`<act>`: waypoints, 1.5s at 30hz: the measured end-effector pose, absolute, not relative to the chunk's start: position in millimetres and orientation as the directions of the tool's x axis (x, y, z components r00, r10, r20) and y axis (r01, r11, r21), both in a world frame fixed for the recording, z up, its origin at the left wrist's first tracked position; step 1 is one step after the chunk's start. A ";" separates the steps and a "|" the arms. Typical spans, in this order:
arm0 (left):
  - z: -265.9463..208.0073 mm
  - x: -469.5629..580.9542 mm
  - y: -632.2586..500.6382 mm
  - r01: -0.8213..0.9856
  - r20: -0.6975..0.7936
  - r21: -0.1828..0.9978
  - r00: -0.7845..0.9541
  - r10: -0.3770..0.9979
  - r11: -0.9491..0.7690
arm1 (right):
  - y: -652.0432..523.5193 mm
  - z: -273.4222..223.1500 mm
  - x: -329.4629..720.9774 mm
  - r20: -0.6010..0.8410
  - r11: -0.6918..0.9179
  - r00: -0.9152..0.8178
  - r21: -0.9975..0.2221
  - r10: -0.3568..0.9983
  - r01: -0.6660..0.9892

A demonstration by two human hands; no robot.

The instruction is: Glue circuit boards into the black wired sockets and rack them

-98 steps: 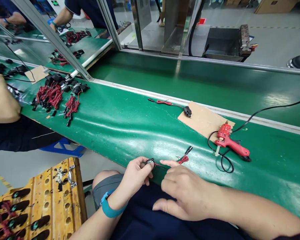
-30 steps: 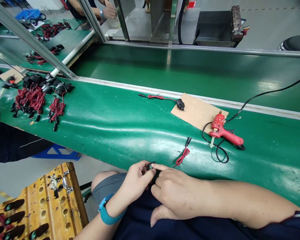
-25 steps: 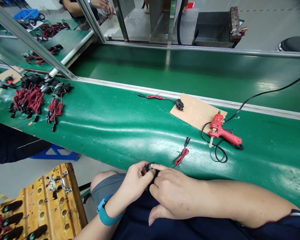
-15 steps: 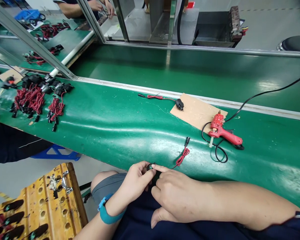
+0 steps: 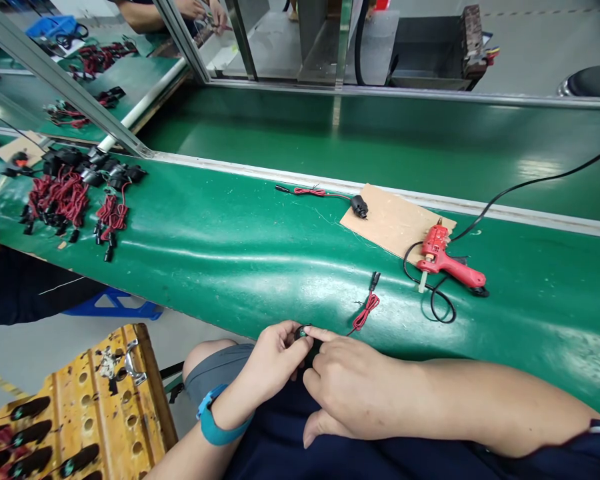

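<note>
Near the bench's front edge, my left hand (image 5: 279, 363) pinches a small black part (image 5: 301, 331) with a bit of green showing on its face. My fingers cover most of it. The tip of my right index finger presses on its top; the thumb of my right hand (image 5: 347, 387) stands apart and its other fingers are curled, with nothing gripped. A red-and-black cable (image 5: 366, 312), bundled and ending in a black plug, lies just beyond and runs back toward my hands. Farther right, a red glue gun (image 5: 443, 257) lies with a glue stick protruding.
A black unit (image 5: 359, 207) with a red lead rests at the edge of a tan board (image 5: 393, 223). Several black units with red cables (image 5: 63, 197) are heaped at left. A yellow tray (image 5: 105, 407) with black parts stands lower left. Another person's hands (image 5: 203, 13) show behind the frame.
Almost nothing differs. Both hands keep the same pose on the black part, and the view has shifted very slightly.
</note>
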State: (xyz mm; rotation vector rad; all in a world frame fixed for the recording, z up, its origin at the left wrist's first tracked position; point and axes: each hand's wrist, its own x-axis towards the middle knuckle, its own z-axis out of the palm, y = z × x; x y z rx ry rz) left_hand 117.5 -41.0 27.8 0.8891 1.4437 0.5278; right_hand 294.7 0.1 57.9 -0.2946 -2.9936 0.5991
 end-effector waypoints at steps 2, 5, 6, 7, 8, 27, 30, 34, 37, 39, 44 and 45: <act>26.8 117.5 -41.7 0.219 -0.604 0.789 0.098 0.791 0.575 | -0.5 57.4 294.4 0.040 0.907 -0.978 -0.385 0.204 0.173; 25.7 118.1 -41.7 0.273 -0.575 0.798 0.083 0.814 0.537 | -2.6 56.4 292.3 0.047 0.912 -0.978 -0.374 0.201 0.170; 25.7 118.4 -41.5 0.298 -0.567 0.797 0.073 0.820 0.525 | -3.7 56.0 291.3 0.047 0.913 -0.978 -0.370 0.201 0.170; 25.8 118.8 -41.1 0.322 -0.559 0.796 0.063 0.827 0.513 | -4.7 55.8 290.2 0.046 0.914 -0.978 -0.367 0.204 0.173; 26.1 119.2 -40.7 0.342 -0.551 0.794 0.056 0.833 0.502 | -5.8 55.7 289.3 0.043 0.913 -0.977 -0.366 0.210 0.180; 28.0 119.0 -43.7 0.322 -0.555 0.797 0.058 0.830 0.511 | -8.8 56.6 289.9 0.049 0.886 -0.969 -0.417 0.244 0.202; 28.3 119.8 -44.1 0.346 -0.545 0.797 0.056 0.837 0.496 | -11.2 56.7 288.8 0.039 0.878 -0.961 -0.419 0.272 0.232; 26.5 120.4 -47.2 0.343 -0.528 0.805 0.044 0.848 0.484 | -16.6 55.3 284.9 0.025 0.856 -0.942 -0.427 0.335 0.293; 24.1 119.4 -49.9 0.285 -0.519 0.823 0.025 0.854 0.492 | -17.5 55.7 285.8 0.083 0.834 -0.925 -0.468 0.372 0.293; 23.3 116.8 -51.7 0.201 -0.528 0.835 0.034 0.849 0.512 | -13.5 58.5 291.5 0.157 0.817 -0.915 -0.524 0.372 0.242; 26.2 100.1 -60.6 0.000 -0.544 0.839 0.058 0.837 0.545 | 10.5 65.5 313.9 0.364 0.723 -0.798 -0.680 0.479 0.124; 26.8 95.6 -63.5 -0.020 -0.537 0.843 0.042 0.843 0.538 | 15.1 64.7 316.4 0.396 0.714 -0.767 -0.691 0.506 0.114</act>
